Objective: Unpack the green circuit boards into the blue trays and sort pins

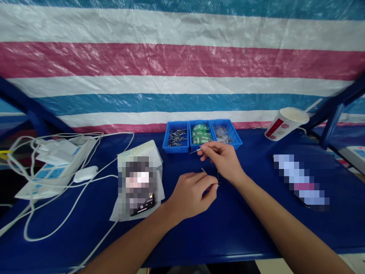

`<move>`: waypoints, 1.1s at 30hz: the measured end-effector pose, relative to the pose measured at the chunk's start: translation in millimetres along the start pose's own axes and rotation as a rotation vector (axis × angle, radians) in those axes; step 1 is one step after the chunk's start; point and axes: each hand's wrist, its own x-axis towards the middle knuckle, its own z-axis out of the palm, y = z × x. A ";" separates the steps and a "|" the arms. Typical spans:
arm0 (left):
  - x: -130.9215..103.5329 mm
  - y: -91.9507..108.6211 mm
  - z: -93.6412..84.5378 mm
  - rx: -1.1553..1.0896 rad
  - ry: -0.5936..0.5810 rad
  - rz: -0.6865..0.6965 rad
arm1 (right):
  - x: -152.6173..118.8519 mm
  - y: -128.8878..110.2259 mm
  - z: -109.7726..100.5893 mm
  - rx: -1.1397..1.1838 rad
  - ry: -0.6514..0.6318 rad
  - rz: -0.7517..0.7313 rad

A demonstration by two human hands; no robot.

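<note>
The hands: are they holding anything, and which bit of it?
The right hand pinches a thin pin by one end; the rest pokes out leftwards. The left hand pinches a tiny pin; I can't tell by which part.

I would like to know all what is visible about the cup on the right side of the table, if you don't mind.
The cup looks like paper: white, wider at the top, with a red panel and red flower-like marks. It stands on the blue table, right of the blue bins. A thin white straw slants up by its rim. Whether a lid covers its pale top is unclear. Neither the left hand nor the right hand touches it.
</note>
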 end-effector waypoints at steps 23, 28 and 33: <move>8.6 -12.5 -5.9 -0.280 0.521 -0.577 | -10.2 -1.0 17.4 0.255 -0.166 0.147; 5.3 -14.1 -1.7 -0.259 0.531 -0.550 | -8.8 0.9 18.3 0.243 -0.162 0.111; 4.9 -11.8 -1.0 -0.289 0.564 -0.547 | -8.5 1.5 17.0 0.097 -0.106 0.031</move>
